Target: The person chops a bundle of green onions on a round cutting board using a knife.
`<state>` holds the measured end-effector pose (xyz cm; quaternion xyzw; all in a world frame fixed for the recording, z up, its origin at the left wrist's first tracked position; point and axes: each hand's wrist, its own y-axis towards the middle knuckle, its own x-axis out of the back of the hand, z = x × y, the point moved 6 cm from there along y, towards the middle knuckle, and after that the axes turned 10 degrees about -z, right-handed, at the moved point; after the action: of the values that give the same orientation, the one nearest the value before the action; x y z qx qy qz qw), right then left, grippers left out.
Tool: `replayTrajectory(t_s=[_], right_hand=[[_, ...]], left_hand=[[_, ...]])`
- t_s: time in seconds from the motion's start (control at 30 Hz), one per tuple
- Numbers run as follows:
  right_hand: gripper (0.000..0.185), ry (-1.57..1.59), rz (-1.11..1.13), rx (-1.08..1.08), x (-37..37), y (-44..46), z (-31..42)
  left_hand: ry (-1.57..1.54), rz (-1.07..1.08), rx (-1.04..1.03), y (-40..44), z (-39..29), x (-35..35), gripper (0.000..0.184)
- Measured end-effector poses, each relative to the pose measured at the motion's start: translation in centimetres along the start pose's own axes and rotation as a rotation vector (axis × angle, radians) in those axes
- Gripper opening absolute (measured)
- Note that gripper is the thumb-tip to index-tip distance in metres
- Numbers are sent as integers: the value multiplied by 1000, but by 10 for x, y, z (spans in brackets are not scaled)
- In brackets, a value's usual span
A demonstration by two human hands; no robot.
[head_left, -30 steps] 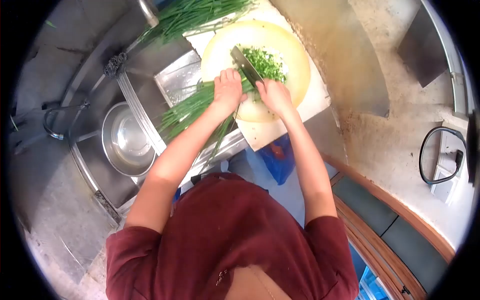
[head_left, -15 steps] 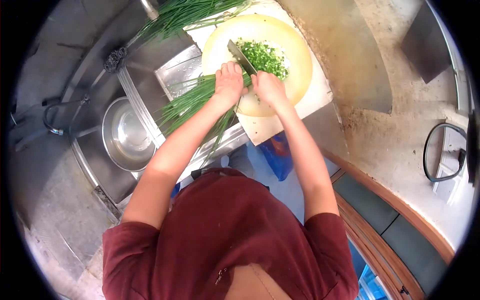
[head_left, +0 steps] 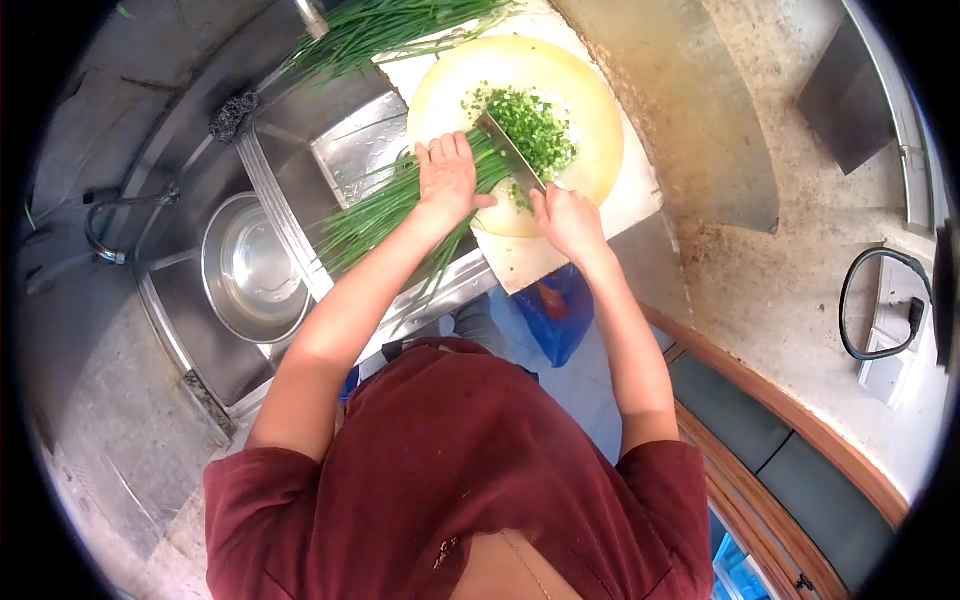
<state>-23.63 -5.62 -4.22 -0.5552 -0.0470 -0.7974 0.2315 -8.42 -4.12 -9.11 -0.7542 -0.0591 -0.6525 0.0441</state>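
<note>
My left hand (head_left: 447,182) lies over a bunch of long green onions (head_left: 372,222), holding it down with the fingers across the stalks and the thumb apart. The bunch reaches from the round yellow cutting board (head_left: 592,185) out over the sink edge. In my right hand (head_left: 570,222) is the handle of a kitchen knife (head_left: 514,152). Its blade stands at the cut ends of the stalks, a little right of my left fingers. Chopped green onions (head_left: 540,125) are heaped on the board just beyond the blade. My right fingers hide most of the handle.
A double steel sink (head_left: 265,190) lies left, with a metal bowl (head_left: 258,270) in one basin and a scouring pad (head_left: 233,115) on its rim. More green onions (head_left: 400,25) lie at the back. A blue bag (head_left: 560,325) hangs below the board. Right is a black cable (head_left: 850,300).
The knife and my right hand have moved right and nearer to me. My left hand has shifted slightly left along the bunch, widening the gap between my hands.
</note>
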Motion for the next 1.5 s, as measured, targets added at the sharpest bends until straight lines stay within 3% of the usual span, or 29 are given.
replayTrajectory(t_s=[0.37, 0.63, 0.9, 1.07, 1.17, 1.27, 1.37, 1.5], right_hand=[[36, 116, -62, -8, -30, 54, 1], [34, -19, -3, -7, -1, -5, 6], [35, 141, -80, 6, -34, 55, 1], [35, 49, -39, 10, 10, 7, 14], [34, -35, -22, 11, -7, -3, 6], [34, 10, -23, 21, -27, 14, 12], [35, 49, -38, 24, -40, 48, 18], [36, 143, -48, 11, -20, 51, 3]], left_hand=[[-13, 128, 11, 2, 6, -12, 82], [-33, 106, 7, 2, 5, -18, 80], [-57, 147, 17, 1, 6, -17, 78], [-82, 92, 18, 1, 8, -18, 76], [-83, 148, 40, 3, 7, -18, 75], [-67, 156, 18, 2, 6, -16, 76], [8, 205, 37, 4, 7, -25, 90], [-59, 100, 24, 6, 7, -16, 78]])
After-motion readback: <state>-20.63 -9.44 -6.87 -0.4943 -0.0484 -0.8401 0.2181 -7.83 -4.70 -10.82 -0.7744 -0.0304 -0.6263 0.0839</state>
